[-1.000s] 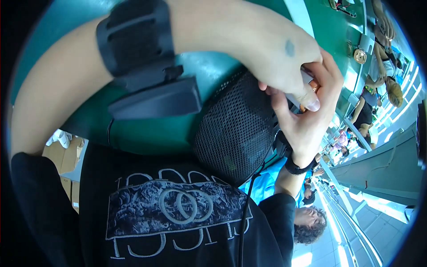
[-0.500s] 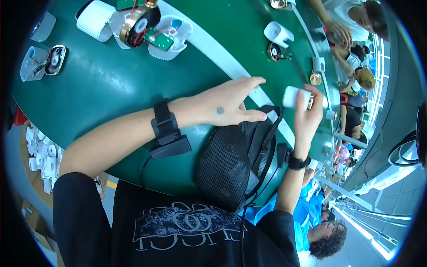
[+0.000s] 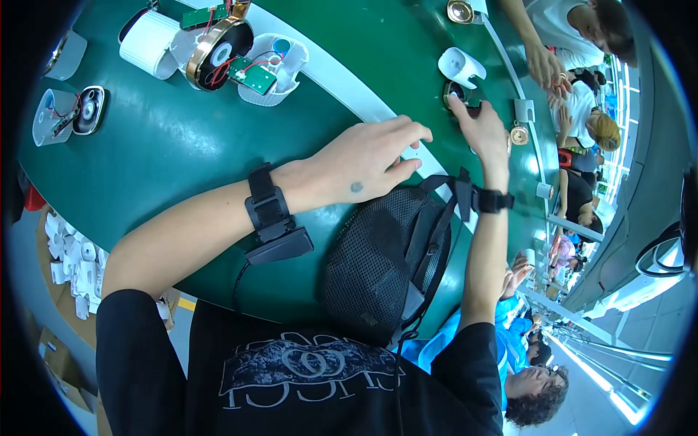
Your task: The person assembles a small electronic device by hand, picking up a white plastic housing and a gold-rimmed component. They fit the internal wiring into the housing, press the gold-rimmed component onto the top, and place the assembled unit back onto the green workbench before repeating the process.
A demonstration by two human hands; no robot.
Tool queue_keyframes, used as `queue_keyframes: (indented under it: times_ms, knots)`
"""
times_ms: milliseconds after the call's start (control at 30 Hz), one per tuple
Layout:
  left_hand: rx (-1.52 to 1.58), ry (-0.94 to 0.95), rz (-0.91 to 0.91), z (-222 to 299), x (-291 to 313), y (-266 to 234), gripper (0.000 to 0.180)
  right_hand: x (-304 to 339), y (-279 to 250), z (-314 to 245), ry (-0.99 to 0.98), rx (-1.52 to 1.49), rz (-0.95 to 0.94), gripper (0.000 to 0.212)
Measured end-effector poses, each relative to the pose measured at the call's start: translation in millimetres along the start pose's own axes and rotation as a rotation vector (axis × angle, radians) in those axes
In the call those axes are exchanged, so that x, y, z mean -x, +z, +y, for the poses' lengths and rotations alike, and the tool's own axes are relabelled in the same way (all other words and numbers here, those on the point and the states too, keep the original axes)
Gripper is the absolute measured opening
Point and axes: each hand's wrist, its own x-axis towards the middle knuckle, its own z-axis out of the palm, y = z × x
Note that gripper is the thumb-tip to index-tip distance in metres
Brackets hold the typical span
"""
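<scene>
The left hand point(image 3: 367, 158) is just beside the black bag point(image 3: 367, 269), over the green counter point(image 3: 182, 152), with its fingers loosely open toward the white strip point(image 3: 363, 102). The right hand point(image 3: 485, 134) is at the dark speaker point(image 3: 449, 88), which lies beyond this strip, just beside a white shell point(image 3: 458, 67). I cannot tell if its fingers grip the speaker. At upper left, a green board point(image 3: 251, 75) hangs on wires near a gold ring point(image 3: 198, 62).

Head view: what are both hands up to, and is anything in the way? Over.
Left hand open, seemingly empty, near black mesh bag. Right hand at round dark part, grip unclear. White shell beside it; nothing visibly blocking.
</scene>
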Motion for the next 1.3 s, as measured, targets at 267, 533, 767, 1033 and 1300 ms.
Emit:
queue_keyframes:
  times_ms: [267,533,767,1033,1300]
  knots:
    - [-0.203,0.073,0.21,7,-2,4,0.057,14,19,18,-0.022,-0.378,0.064,0.038]
    - [-0.364,0.316,0.261,9,-7,-3,0.072,131,-45,-53,-0.463,-0.318,0.07,0.033]
    - [-0.105,0.19,-0.037,7,-1,4,0.062,145,-50,-50,-0.538,-0.577,-0.164,0.034]
    - [-0.077,0.122,-0.042,10,0,0,0.065,141,-40,-33,-0.038,-0.946,-0.362,0.03]
    - [-0.051,0.076,-0.157,15,3,-7,0.066,139,-34,-21,-0.154,-1.021,-0.334,0.034]
